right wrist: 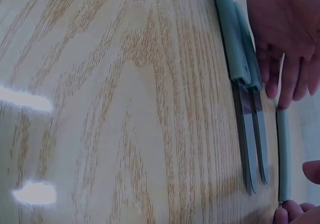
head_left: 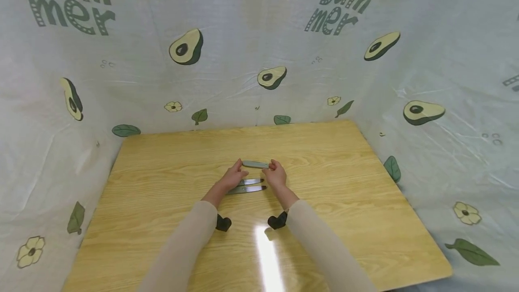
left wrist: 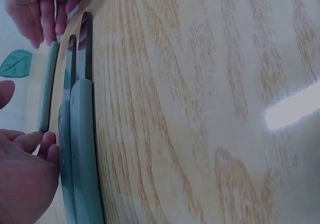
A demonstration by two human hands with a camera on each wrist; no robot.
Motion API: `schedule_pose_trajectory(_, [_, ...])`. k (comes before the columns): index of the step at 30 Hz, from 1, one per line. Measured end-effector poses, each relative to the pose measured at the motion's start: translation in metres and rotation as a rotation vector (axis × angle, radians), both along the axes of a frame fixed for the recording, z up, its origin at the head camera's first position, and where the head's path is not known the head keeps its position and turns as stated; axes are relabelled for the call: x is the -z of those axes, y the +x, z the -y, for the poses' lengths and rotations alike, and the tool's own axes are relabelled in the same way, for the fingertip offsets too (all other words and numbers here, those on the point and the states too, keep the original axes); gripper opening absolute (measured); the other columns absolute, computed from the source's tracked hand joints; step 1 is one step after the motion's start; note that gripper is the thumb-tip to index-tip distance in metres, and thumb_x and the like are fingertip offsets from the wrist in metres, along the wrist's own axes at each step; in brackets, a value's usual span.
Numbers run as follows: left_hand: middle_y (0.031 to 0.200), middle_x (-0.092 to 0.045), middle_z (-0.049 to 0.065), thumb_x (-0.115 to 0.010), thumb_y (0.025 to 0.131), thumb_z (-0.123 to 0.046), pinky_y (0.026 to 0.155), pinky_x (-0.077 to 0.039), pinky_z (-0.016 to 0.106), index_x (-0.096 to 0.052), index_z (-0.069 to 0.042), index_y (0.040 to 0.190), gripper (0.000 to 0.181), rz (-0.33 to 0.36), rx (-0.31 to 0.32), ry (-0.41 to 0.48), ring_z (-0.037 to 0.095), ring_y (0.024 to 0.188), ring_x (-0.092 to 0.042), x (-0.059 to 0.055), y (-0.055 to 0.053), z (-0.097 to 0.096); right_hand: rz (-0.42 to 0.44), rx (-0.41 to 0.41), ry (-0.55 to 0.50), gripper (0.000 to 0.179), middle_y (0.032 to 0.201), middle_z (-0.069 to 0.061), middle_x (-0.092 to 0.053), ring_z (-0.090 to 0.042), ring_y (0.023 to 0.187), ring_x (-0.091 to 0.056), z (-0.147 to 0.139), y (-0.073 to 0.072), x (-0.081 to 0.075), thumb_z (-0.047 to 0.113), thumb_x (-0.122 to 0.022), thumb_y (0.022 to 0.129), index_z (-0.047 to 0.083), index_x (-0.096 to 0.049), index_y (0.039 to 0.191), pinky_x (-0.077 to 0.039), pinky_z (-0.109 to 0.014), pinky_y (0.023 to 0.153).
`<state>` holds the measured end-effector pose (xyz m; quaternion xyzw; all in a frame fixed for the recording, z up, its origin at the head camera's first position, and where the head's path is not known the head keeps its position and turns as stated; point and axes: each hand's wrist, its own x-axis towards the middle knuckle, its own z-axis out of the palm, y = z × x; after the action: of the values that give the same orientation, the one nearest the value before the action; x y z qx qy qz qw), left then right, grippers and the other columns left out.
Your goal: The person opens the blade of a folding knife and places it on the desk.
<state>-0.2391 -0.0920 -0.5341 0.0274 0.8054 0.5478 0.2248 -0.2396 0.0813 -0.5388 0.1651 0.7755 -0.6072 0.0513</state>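
A slim tool with a grey-green handle (head_left: 255, 164) lies crosswise between the two hands; only its handle shows. The fingertips of my left hand (head_left: 233, 177) touch its left end, and the thumb stands apart from them. At the other end are the fingertips of my right hand (head_left: 276, 175), its thumb also held away. Nearer to me, two knives with grey-green handles lie side by side, blades pointing right: a front knife (left wrist: 85, 149) and a back knife (left wrist: 65, 144). In the head view my left hand and wrist partly hide their handles.
The light wood table (head_left: 344, 220) carries a bright glare streak in front of the hands. Behind it and along its sides hangs a pale curtain (head_left: 227, 8) printed with avocados and leaves. Black devices (head_left: 224, 223) sit at both wrists.
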Motion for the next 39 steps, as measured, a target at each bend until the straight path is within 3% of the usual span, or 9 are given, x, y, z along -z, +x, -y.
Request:
schedule_pose_trajectory(6, [0.162, -0.010, 0.017, -0.043, 0.103, -0.021, 0.123, -0.018, 0.054, -0.001, -0.004, 0.155, 0.069, -0.005, -0.047, 0.047, 0.037, 0.149, -0.011, 0.001, 0.002, 0.000, -0.010, 0.016, 0.006, 0.056, 0.137, -0.019, -0.053, -0.034, 0.128, -0.050, 0.001, 0.000, 0.000, 0.009, -0.064, 0.091, 0.004, -0.044, 0.143, -0.050, -0.043, 0.104])
schedule_pose_trajectory(11, [0.157, -0.028, 0.019, -0.046, 0.102, -0.017, 0.119, -0.029, 0.051, -0.013, 0.001, 0.154, 0.063, -0.075, -0.170, 0.060, 0.037, 0.145, -0.027, 0.000, 0.008, -0.001, -0.047, 0.058, -0.008, 0.054, 0.133, -0.019, -0.059, -0.033, 0.125, -0.055, 0.002, 0.000, 0.001, 0.008, -0.067, 0.089, 0.003, -0.049, 0.139, -0.051, -0.041, 0.104])
schedule_pose_trajectory(15, [0.145, -0.047, 0.022, -0.054, 0.099, -0.017, 0.111, -0.044, 0.044, -0.031, 0.004, 0.148, 0.058, -0.150, -0.344, 0.065, 0.036, 0.134, -0.046, 0.003, 0.011, -0.004, -0.074, 0.114, -0.044, 0.048, 0.125, -0.016, -0.065, -0.030, 0.119, -0.061, 0.004, 0.000, 0.000, 0.011, -0.068, 0.088, 0.005, -0.056, 0.134, -0.055, -0.036, 0.098])
schedule_pose_trajectory(21, [0.120, -0.068, 0.018, -0.070, 0.089, -0.016, 0.085, -0.060, 0.028, -0.060, -0.002, 0.130, 0.045, -0.181, -0.670, 0.137, 0.028, 0.108, -0.067, 0.008, 0.014, -0.008, -0.118, 0.184, -0.126, 0.041, 0.113, -0.012, -0.072, -0.025, 0.105, -0.068, 0.008, 0.001, -0.002, 0.011, -0.073, 0.086, 0.006, -0.064, 0.125, -0.058, -0.021, 0.079])
schedule_pose_trajectory(24, [0.107, -0.072, 0.017, -0.074, 0.085, -0.015, 0.071, -0.060, 0.020, -0.067, -0.003, 0.121, 0.038, -0.215, -0.757, 0.124, 0.025, 0.095, -0.071, 0.007, 0.017, -0.008, -0.142, 0.197, -0.145, 0.039, 0.108, -0.012, -0.073, -0.019, 0.095, -0.070, 0.011, 0.001, -0.003, 0.010, -0.075, 0.084, 0.004, -0.066, 0.121, -0.056, -0.015, 0.070])
schedule_pose_trajectory(28, [0.101, -0.074, 0.015, -0.077, 0.083, -0.014, 0.066, -0.055, 0.014, -0.070, -0.005, 0.117, 0.035, -0.234, -0.802, 0.140, 0.014, 0.084, -0.069, 0.006, 0.018, -0.006, -0.172, 0.199, -0.174, 0.035, 0.098, -0.009, -0.073, -0.007, 0.080, -0.065, 0.013, 0.002, -0.004, 0.006, -0.075, 0.082, 0.001, -0.067, 0.116, -0.053, -0.011, 0.064])
schedule_pose_trajectory(33, [0.097, -0.073, 0.013, -0.078, 0.081, -0.010, 0.064, -0.053, 0.009, -0.070, -0.001, 0.115, 0.036, -0.218, -0.829, 0.267, 0.001, 0.075, -0.063, 0.006, 0.020, -0.001, -0.190, 0.179, -0.269, 0.037, 0.091, -0.005, -0.069, -0.004, 0.077, -0.060, 0.014, 0.004, -0.003, -0.002, -0.072, 0.082, -0.005, -0.063, 0.118, -0.053, -0.010, 0.065])
schedule_pose_trajectory(36, [0.094, -0.073, 0.009, -0.078, 0.080, -0.009, 0.063, -0.053, 0.008, -0.069, 0.001, 0.114, 0.037, -0.199, -0.825, 0.316, 0.000, 0.074, -0.062, 0.003, 0.024, 0.003, -0.187, 0.140, -0.353, 0.039, 0.090, -0.003, -0.067, -0.004, 0.077, -0.060, 0.013, 0.004, -0.002, -0.005, -0.070, 0.083, -0.006, -0.061, 0.120, -0.055, -0.012, 0.067])
schedule_pose_trajectory(39, [0.094, -0.071, 0.005, -0.077, 0.082, -0.011, 0.065, -0.054, 0.009, -0.069, 0.000, 0.115, 0.036, -0.167, -0.780, 0.329, 0.000, 0.076, -0.062, 0.000, 0.028, 0.008, -0.185, 0.069, -0.469, 0.035, 0.088, -0.001, -0.066, -0.007, 0.078, -0.063, 0.010, 0.005, -0.003, -0.007, -0.066, 0.086, -0.009, -0.058, 0.121, -0.058, -0.017, 0.072])
